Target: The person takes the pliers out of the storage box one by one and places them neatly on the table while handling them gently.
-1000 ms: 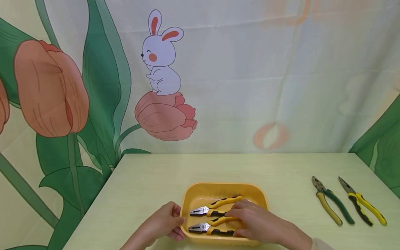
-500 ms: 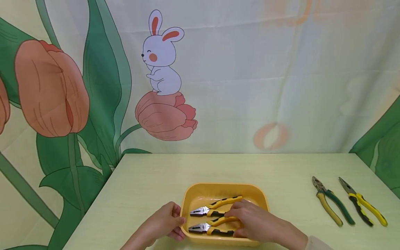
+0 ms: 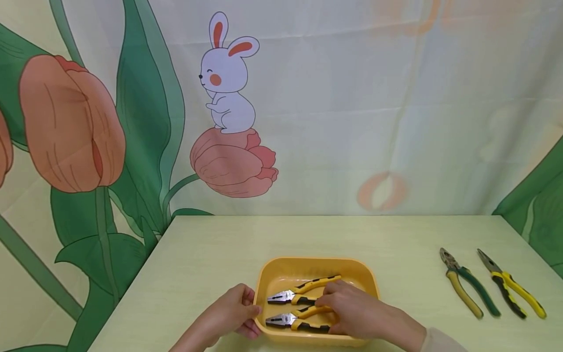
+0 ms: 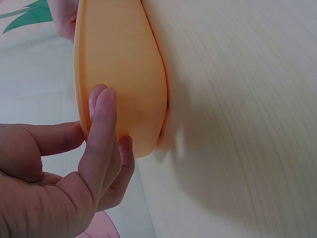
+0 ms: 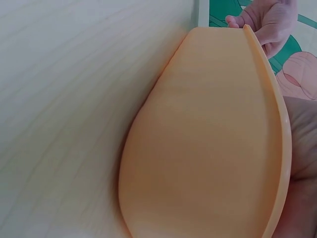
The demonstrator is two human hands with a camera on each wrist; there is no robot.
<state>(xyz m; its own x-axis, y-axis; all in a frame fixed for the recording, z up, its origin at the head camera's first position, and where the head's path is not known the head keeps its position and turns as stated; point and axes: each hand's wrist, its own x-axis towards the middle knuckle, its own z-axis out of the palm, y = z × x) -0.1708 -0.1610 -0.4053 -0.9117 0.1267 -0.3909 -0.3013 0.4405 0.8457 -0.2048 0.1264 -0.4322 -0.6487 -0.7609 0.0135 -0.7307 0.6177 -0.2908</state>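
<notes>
A yellow plastic tray (image 3: 316,337) sits on the table with two combination pliers inside, both with yellow-and-black handles. The farther pliers (image 3: 283,296) and the nearer pliers (image 3: 281,320) lie with their steel heads to the left. My left hand (image 3: 230,310) pinches the tray's left end, its thumb at the rim and its fingers against the outer wall (image 4: 119,64). Reaching into the tray from the right, my right hand (image 3: 358,310) grips the nearer pliers by the handles, covering their ends. In the right wrist view, the tray wall (image 5: 208,134) hides most of that hand's fingers.
Two more pliers lie to the right on the pale table (image 3: 211,254): one with green and tan handles (image 3: 466,283), and long-nose pliers (image 3: 510,283) with yellow-and-black handles. A printed cloth (image 3: 316,122) hangs behind the table's far edge.
My right wrist and sleeve have shifted slightly left, while the fingers stay at the nearer pliers' handles. The left hand, tray and pliers keep their places.
</notes>
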